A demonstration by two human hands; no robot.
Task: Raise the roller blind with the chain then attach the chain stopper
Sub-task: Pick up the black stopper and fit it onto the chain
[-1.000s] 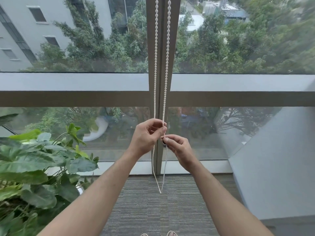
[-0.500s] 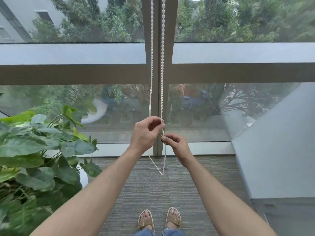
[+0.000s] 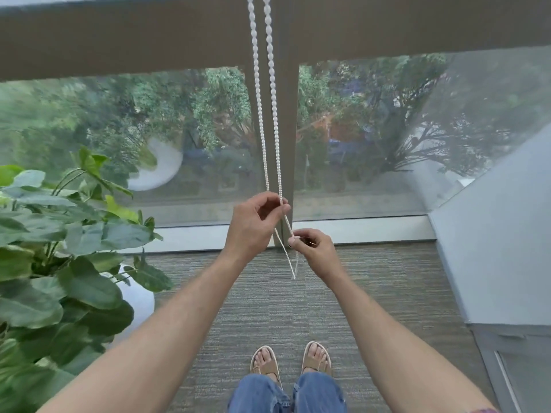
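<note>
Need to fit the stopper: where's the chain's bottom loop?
Centre of the head view, the bead chain loop hangs just below the right hand, above the carpet.

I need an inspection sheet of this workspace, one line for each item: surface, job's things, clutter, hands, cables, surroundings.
Surface: grey carpet floor; no table seen.
Job's things: white bead chain hangs in two strands before the window frame; its loop ends below the hands. Chain stopper: cannot be made out.
Clutter: nothing seen.
Hands: left hand curled round the chain; right hand pinches a strand lower down.
Cables: nothing seen besides the chain.
Surroundings: leafy plant at left, grey wall at right, trees beyond the glass.
</note>
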